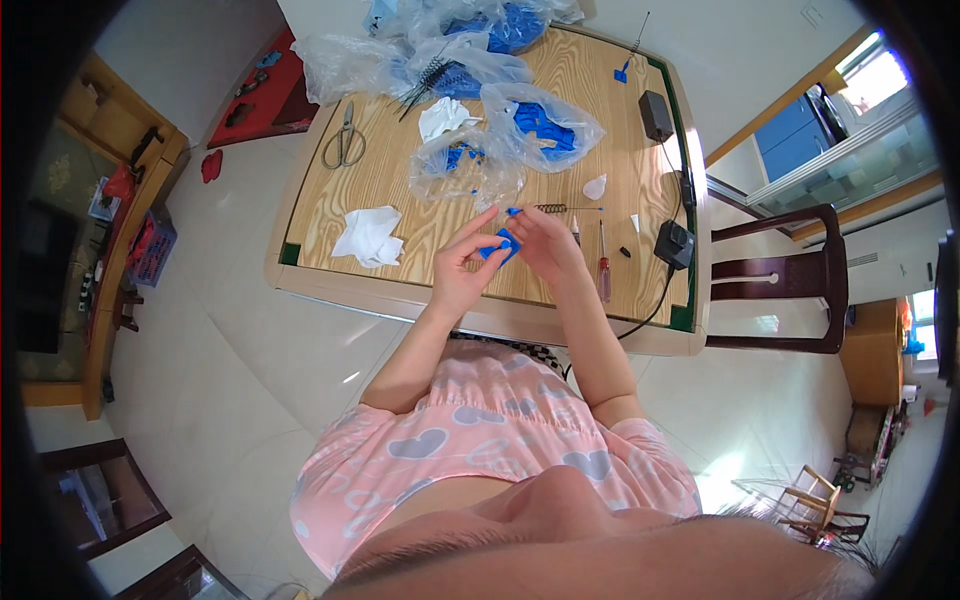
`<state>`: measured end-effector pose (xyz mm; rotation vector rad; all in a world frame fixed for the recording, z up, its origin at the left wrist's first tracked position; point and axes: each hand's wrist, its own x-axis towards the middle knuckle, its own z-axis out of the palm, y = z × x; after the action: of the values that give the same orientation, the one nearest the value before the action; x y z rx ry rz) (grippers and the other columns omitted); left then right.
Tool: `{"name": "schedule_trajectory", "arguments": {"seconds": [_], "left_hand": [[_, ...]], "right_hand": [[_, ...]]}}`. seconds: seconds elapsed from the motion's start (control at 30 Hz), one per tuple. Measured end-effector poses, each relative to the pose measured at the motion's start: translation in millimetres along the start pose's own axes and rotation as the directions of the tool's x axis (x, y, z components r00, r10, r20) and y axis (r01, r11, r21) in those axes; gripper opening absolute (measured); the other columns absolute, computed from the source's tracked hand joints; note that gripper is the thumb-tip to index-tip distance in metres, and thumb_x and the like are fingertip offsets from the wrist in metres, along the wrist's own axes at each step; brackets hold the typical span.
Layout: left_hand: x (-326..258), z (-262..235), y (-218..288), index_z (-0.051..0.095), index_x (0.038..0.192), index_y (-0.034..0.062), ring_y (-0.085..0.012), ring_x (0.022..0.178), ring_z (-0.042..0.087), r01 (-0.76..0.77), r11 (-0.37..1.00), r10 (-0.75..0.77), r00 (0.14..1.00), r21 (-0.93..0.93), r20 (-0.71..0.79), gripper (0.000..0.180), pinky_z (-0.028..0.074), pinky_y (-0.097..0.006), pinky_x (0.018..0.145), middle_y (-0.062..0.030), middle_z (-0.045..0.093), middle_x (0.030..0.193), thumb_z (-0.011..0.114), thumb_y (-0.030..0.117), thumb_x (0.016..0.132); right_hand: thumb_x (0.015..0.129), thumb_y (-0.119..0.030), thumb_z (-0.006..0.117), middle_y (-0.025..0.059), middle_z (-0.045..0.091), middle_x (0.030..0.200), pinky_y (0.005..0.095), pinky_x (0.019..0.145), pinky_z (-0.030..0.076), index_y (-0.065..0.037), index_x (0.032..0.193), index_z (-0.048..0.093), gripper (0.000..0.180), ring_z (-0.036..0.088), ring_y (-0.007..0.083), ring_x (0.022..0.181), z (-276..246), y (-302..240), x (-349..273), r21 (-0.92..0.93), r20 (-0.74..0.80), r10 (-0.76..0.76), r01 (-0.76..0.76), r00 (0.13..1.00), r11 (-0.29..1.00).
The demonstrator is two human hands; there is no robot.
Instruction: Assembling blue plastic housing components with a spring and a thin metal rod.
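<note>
- Pink top (pixel 485 395) nearest.
- Left hand (pixel 460 275) pinches a blue block (pixel 512 240); right hand (pixel 548 245) half-curled, hold unclear.
- One sprung blue piece (pixel 621 76) looks finished; bagged blue parts (pixel 545 124) seemingly remain.

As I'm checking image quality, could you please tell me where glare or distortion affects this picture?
Head view: the upper-right window is washed out, and glare whitens the floor at lower right; same head view: the table bows along its near edge, the picture's corners go black, and the blue piece in the left hand shows little detail.
</note>
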<state>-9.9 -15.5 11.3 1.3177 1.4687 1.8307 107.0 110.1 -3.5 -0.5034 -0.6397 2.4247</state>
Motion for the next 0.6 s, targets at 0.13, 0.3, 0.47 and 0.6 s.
{"name": "schedule_trajectory", "arguments": {"seconds": [0.13, 0.3, 0.47, 0.6], "left_hand": [[0, -3, 0, 0.071, 0.093, 0.0025, -0.0106, 0.091, 0.063, -0.013, 1.0, 0.012, 1.0, -0.018, -0.014, 0.015, 0.051, -0.02, 0.066, -0.0136, 0.054, 0.132, 0.071, -0.001, 0.078], [-1, -7, -11, 0.069, 0.094, 0.0025, -0.0099, 0.088, 0.062, 0.031, 0.998, -0.035, 0.997, -0.049, -0.07, 0.015, 0.05, -0.019, 0.065, -0.0103, 0.057, 0.121, 0.071, 0.0, 0.079], [-3, -7, -15, 0.069, 0.094, 0.003, -0.0085, 0.085, 0.061, 0.038, 0.999, -0.04, 0.996, -0.029, -0.082, 0.014, 0.048, -0.018, 0.063, -0.0094, 0.057, 0.119, 0.071, 0.0, 0.08], [-3, -7, -16, 0.069, 0.094, 0.003, -0.0082, 0.085, 0.061, 0.043, 0.999, -0.044, 0.996, -0.01, -0.08, 0.014, 0.048, -0.018, 0.063, -0.0093, 0.058, 0.119, 0.07, 0.0, 0.08]], "right_hand": [[0.09, -0.011, 0.061, 0.0053, 0.063, 0.089, 0.0305, 0.076, 0.049, -0.007, 0.097, 0.059, 0.008, 0.061, 0.0147, 0.082, 0, 12, 2, 0.056, 0.051, 0.003, -0.005, 0.999, 0.998], [0.091, -0.009, 0.059, 0.0016, 0.058, 0.082, 0.0283, 0.074, 0.048, -0.009, 0.093, 0.055, 0.004, 0.059, 0.0136, 0.078, -6, 8, 3, 0.101, 0.1, -0.038, 0.028, 0.994, 0.995], [0.091, -0.006, 0.058, 0.0026, 0.059, 0.083, 0.0277, 0.07, 0.049, -0.009, 0.094, 0.056, 0.005, 0.06, 0.0133, 0.077, 1, 7, -6, 0.014, -0.039, -0.122, 0.123, 0.992, 0.992], [0.091, -0.007, 0.059, 0.0062, 0.063, 0.092, 0.0274, 0.074, 0.051, -0.005, 0.102, 0.06, 0.011, 0.062, 0.014, 0.083, -2, 8, -9, -0.056, -0.052, -0.151, 0.148, 0.987, 0.987]]}}
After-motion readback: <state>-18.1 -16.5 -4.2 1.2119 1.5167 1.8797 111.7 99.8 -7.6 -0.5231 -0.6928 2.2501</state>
